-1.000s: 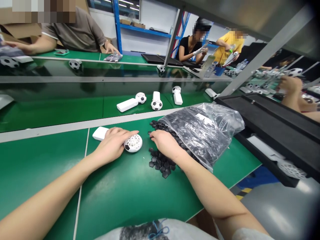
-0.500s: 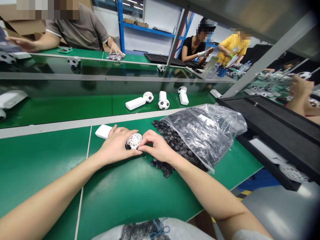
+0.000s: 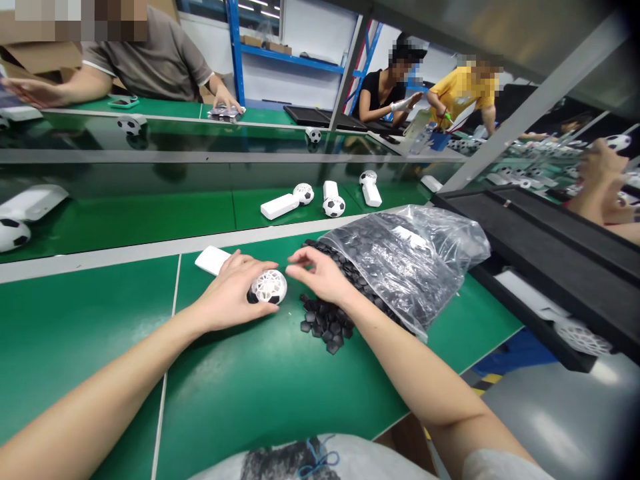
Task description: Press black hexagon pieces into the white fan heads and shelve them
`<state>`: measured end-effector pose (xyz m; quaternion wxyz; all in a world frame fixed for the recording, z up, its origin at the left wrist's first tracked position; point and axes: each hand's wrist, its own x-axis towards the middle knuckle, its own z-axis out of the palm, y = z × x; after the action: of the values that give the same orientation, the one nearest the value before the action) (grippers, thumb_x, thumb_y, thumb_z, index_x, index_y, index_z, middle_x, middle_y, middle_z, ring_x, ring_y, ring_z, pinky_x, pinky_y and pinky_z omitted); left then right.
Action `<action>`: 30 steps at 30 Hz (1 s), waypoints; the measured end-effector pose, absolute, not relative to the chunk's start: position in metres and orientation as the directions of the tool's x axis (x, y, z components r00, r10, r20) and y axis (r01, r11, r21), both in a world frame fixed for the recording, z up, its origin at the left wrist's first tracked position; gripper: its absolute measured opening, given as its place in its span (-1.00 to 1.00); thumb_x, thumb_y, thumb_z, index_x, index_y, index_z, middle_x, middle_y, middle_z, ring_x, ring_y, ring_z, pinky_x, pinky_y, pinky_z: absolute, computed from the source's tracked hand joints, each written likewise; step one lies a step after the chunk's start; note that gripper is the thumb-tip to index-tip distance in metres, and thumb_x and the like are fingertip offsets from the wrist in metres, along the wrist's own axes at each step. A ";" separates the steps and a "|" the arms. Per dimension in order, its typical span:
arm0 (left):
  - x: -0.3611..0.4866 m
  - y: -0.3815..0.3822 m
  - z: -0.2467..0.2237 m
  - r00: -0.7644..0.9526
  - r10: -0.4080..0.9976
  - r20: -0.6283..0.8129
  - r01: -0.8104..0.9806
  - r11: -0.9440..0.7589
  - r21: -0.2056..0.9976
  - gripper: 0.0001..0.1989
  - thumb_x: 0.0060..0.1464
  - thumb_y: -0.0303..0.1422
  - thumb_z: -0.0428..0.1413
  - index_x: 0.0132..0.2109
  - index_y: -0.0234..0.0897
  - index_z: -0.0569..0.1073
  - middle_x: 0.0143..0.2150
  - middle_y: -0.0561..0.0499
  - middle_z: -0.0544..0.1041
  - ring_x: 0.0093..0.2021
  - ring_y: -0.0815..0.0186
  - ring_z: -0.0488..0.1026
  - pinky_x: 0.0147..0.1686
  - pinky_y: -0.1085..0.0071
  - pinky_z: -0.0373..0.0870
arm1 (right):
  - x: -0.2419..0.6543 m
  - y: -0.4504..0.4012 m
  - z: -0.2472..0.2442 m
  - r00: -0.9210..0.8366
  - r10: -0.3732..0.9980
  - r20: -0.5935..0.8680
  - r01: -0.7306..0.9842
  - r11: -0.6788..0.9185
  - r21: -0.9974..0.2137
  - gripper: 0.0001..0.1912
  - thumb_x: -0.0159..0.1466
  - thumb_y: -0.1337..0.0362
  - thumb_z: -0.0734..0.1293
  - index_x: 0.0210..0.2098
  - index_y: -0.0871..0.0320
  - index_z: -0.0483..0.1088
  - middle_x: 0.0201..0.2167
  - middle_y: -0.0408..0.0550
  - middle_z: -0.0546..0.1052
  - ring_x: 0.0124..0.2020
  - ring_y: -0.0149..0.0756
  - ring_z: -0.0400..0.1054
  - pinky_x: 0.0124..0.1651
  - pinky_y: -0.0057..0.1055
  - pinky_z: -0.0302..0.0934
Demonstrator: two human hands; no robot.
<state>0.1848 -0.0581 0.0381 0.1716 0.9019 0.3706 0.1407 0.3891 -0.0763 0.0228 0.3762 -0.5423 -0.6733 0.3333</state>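
My left hand (image 3: 233,290) is wrapped round the ball-shaped head of a white handheld fan (image 3: 271,287), patterned like a football with an openwork grille and black patches. Its white handle sticks out behind the hand, and the fan lies on the green tabletop. Just right of the ball, my right hand (image 3: 317,272) is apart from it, thumb and fingers loosely curved with a gap and nothing visible between them. Beneath and beside that hand are loose black pentagon pieces (image 3: 327,325), spilling from a clear plastic bag (image 3: 417,260).
Beyond the table's pale edge, several football fans (image 3: 280,205) lie on a green belt. Black trays (image 3: 545,230) stand at right, one holding a white grille part. A slanted grey post (image 3: 520,113) rises behind them. Co-workers sit across the line; another person's hand (image 3: 600,173) shows at right.
My right hand has come away from the ball, moving up and right, its thumb and fingers parting. My left hand still holds the fan, the ball's grille turned slightly. The view has shifted a little.
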 end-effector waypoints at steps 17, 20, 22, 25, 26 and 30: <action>0.185 -0.063 0.039 0.752 0.659 -0.005 0.506 -0.573 0.645 -0.50 -0.03 -0.32 0.05 0.10 -0.20 0.20 0.24 -0.07 0.13 0.31 0.11 -0.24 0.22 0.07 -0.09 | 0.399 -0.069 0.021 -0.213 0.968 0.135 0.938 0.241 -0.248 -0.67 0.27 0.47 0.08 -0.07 0.24 0.38 -0.22 0.08 0.42 -0.14 -0.22 0.30 -0.07 -0.35 0.17; 0.179 -0.057 0.042 0.801 0.599 -0.013 0.450 -0.587 0.673 -0.49 -0.05 -0.42 0.02 0.11 -0.16 0.19 0.26 -0.02 0.12 0.31 0.18 -0.18 0.23 0.12 -0.11 | 0.402 -0.074 0.024 -0.260 0.948 0.182 0.826 0.316 -0.466 -0.66 0.24 0.49 0.11 -0.13 0.16 0.42 -0.28 -0.01 0.41 -0.20 -0.33 0.32 -0.10 -0.39 0.21; 0.178 -0.056 0.042 0.808 0.589 -0.009 0.437 -0.589 0.680 -0.48 -0.07 -0.44 0.02 0.10 -0.16 0.20 0.25 0.00 0.14 0.31 0.20 -0.18 0.23 0.13 -0.11 | 0.400 -0.079 0.028 -0.245 0.954 0.174 0.706 0.299 -0.642 -0.72 0.21 0.49 0.14 -0.26 0.16 0.45 -0.33 -0.06 0.40 -0.30 -0.39 0.34 -0.19 -0.43 0.26; 0.181 -0.058 0.040 0.792 0.611 0.010 0.442 -0.584 0.681 -0.48 -0.09 -0.44 0.04 0.09 -0.17 0.20 0.24 -0.02 0.15 0.31 0.21 -0.17 0.23 0.13 -0.10 | 0.394 -0.085 0.034 -0.187 0.982 0.025 0.503 0.118 -0.856 -0.80 0.19 0.44 0.18 -0.30 0.22 0.43 -0.33 -0.06 0.41 -0.47 -0.46 0.35 -0.39 -0.46 0.31; 0.182 -0.059 0.040 0.784 0.620 0.017 0.446 -0.582 0.681 -0.47 -0.09 -0.44 0.04 0.09 -0.17 0.20 0.24 -0.02 0.15 0.31 0.21 -0.16 0.23 0.13 -0.09 | 0.392 -0.086 0.036 -0.192 0.981 -0.028 0.434 0.059 -0.899 -0.81 0.18 0.42 0.20 -0.27 0.23 0.42 -0.32 -0.05 0.41 -0.50 -0.47 0.35 -0.42 -0.45 0.32; 0.184 -0.060 0.039 0.776 0.630 0.034 0.445 -0.585 0.678 -0.48 -0.09 -0.43 0.05 0.08 -0.17 0.21 0.23 -0.02 0.16 0.30 0.18 -0.14 0.22 0.12 -0.06 | 0.388 -0.089 0.037 -0.227 0.974 -0.006 0.302 0.064 -0.951 -0.79 0.11 0.41 0.30 -0.23 0.22 0.41 -0.27 -0.05 0.39 -0.43 -0.44 0.37 -0.35 -0.42 0.37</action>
<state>0.1837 -0.0601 0.0385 0.3382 0.8795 0.3055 0.1367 0.3875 -0.0888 0.0371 0.3633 -0.5044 -0.6325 0.4620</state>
